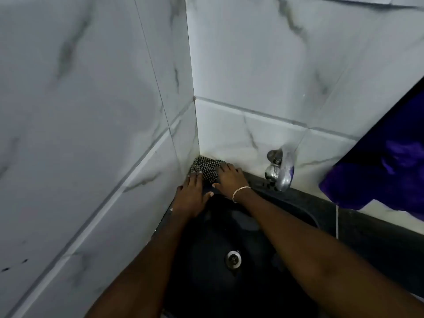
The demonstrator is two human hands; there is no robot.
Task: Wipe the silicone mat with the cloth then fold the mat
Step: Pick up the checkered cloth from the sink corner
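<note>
A black-and-white checked cloth (206, 167) lies bunched in the corner where the two tiled walls meet, on the rim of a black sink (298, 210). My right hand (229, 179), with a thin bracelet at the wrist, lies on the cloth's right side with its fingers bent over the fabric. My left hand (191, 195) reaches in from the left, and its straight fingertips touch the cloth's near edge. A purple sheet (378, 177) hangs at the right edge; I cannot tell whether it is the mat.
White marble-look tiles form the left wall (91, 134) and the back wall (275, 76). A chrome tap (280, 171) juts out of the back wall to the right of my hands. The sink's drain (233, 259) sits below my forearms.
</note>
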